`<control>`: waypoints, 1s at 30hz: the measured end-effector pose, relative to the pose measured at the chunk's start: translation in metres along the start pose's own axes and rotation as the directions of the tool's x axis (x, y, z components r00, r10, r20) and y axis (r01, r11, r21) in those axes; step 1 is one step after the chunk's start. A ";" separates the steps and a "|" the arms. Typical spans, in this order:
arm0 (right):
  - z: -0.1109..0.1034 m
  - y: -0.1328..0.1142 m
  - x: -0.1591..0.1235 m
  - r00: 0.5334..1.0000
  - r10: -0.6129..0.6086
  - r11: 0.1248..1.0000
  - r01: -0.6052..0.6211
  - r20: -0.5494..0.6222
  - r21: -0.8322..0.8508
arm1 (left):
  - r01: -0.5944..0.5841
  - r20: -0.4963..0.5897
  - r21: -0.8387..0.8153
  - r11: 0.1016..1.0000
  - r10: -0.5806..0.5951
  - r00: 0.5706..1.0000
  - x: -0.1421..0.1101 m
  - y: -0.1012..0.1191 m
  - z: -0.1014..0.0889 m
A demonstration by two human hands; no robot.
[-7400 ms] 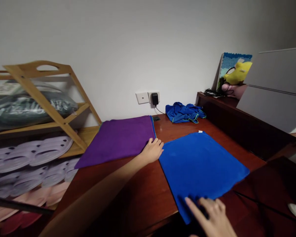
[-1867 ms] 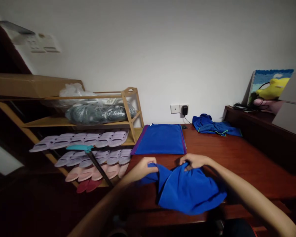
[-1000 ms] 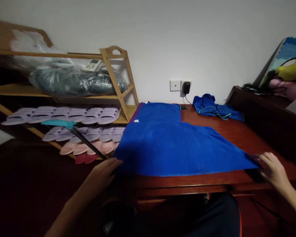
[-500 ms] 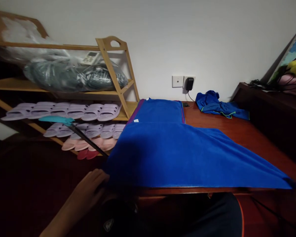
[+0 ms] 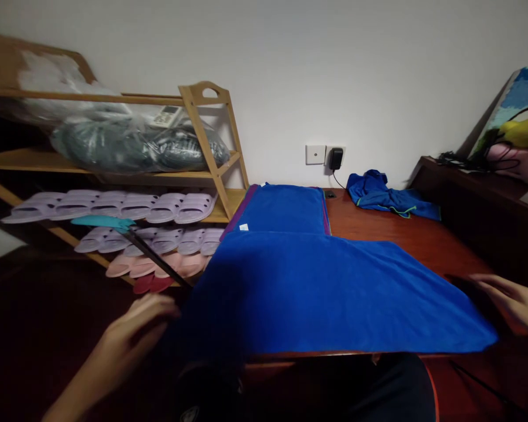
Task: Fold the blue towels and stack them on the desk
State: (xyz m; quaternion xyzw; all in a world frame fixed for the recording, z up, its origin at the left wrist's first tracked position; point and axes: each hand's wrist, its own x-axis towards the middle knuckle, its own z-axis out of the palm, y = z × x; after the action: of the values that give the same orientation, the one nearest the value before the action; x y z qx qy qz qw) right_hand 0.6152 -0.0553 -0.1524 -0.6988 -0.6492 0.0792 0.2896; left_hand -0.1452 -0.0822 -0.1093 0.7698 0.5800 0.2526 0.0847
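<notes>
A blue cloth lies spread across the worktop. The right hand has straight, empty fingers just beside its right edge; the left hand curls near the shadowed left side, its grip unclear.

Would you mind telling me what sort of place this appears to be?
Probably a room in a home: lilac slippers line a wooden rack, a blue cloth is spread over a red-brown tabletop, and a black adapter is plugged in at the wall.
</notes>
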 end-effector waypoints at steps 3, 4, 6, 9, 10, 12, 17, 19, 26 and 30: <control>0.034 -0.011 0.063 0.992 0.039 0.996 -0.049 0.122 0.076 | -0.012 0.008 -0.034 0.999 0.013 1.000 0.058 -0.010 0.006; 0.046 -0.017 0.080 0.987 0.028 0.997 -0.039 0.158 0.066 | -0.023 0.024 -0.013 1.000 0.024 0.999 0.077 -0.014 0.014; 0.067 -0.032 0.104 0.970 -0.051 0.996 0.033 0.237 0.078 | -0.050 0.043 0.092 0.995 0.046 0.998 0.109 -0.022 0.032; 0.087 -0.055 0.117 0.936 -0.174 0.983 0.149 0.305 0.106 | -0.067 0.170 0.215 0.974 0.030 0.985 0.134 -0.031 0.061; 0.090 -0.062 0.117 0.923 -0.198 0.979 0.169 0.329 0.114 | -0.082 0.216 0.234 0.969 0.031 0.976 0.137 -0.034 0.068; 0.090 -0.072 0.117 0.902 -0.210 0.974 0.159 0.377 0.161 | -0.117 0.270 0.261 0.958 0.044 0.962 0.137 -0.038 0.079; 0.077 -0.079 0.120 0.946 -0.042 0.909 -0.097 0.321 0.406 | -0.146 0.263 0.337 0.930 0.056 0.963 0.134 -0.044 0.084; 0.075 -0.078 0.125 0.958 0.013 0.868 -0.153 0.286 0.473 | -0.130 0.272 0.352 0.927 0.031 0.962 0.135 -0.044 0.084; 0.082 -0.057 0.151 0.992 0.016 0.988 -0.034 0.126 0.148 | -0.112 0.300 0.354 0.928 0.000 0.954 0.135 -0.046 0.082; 0.090 -0.039 0.146 0.995 -0.045 0.992 0.035 -0.085 -0.123 | -0.136 0.283 0.363 0.922 0.030 0.959 0.139 -0.047 0.076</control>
State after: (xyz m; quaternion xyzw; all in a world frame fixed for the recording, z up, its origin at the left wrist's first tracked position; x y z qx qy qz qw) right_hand 0.5589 0.1110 -0.1673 -0.7048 -0.6534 0.0030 0.2763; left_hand -0.1206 0.0754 -0.1537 0.8231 0.5671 0.0313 0.0021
